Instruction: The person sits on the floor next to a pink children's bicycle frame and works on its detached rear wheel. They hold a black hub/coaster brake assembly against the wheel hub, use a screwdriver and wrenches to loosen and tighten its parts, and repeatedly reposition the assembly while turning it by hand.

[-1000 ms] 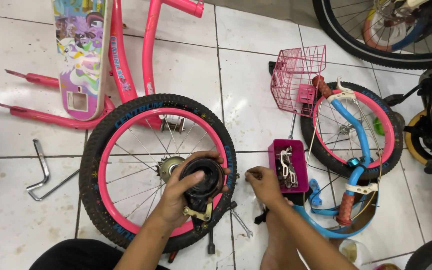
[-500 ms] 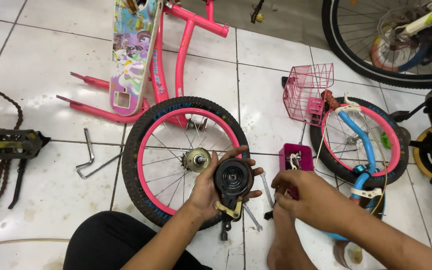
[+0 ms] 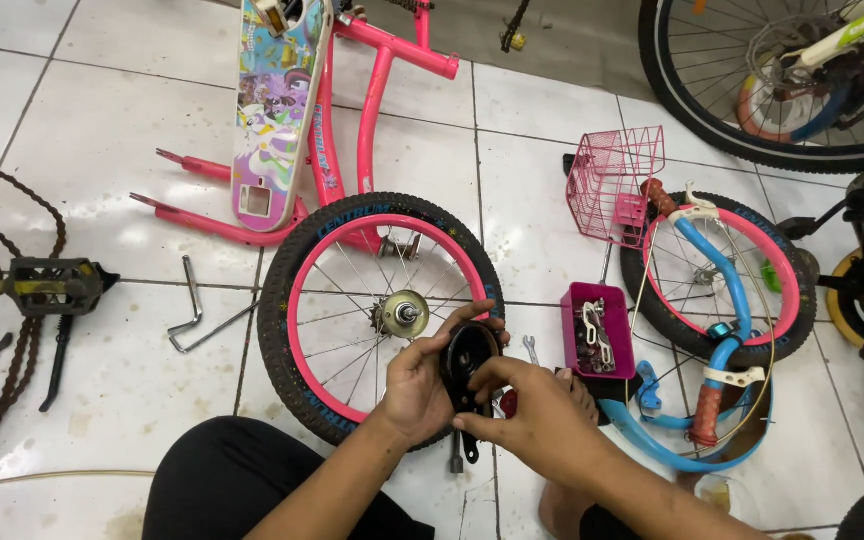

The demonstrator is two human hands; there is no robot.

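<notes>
Above the white tiled floor (image 3: 102, 150), both hands meet over a small black round bicycle part (image 3: 468, 362), held just in front of the pink-rimmed wheel (image 3: 377, 315) lying flat. The left hand (image 3: 417, 385) cups the part from behind, fingers wrapped around its edge; the right hand (image 3: 532, 405) pinches its lower front, thumb and fingers closed on it. A metal piece hangs below the part, too blurred to identify. Just right of the hands sits a pink tray (image 3: 607, 360) of small metal hardware, and a spanner (image 3: 530, 348) lies between tray and wheel. An angled hex key (image 3: 192, 305) rests left of the wheel. A likely risk: with the part held in mid-air, a loose piece could slip out and roll under the wheel's spokes or away among the scattered tools, since nothing sits beneath to catch it.
</notes>
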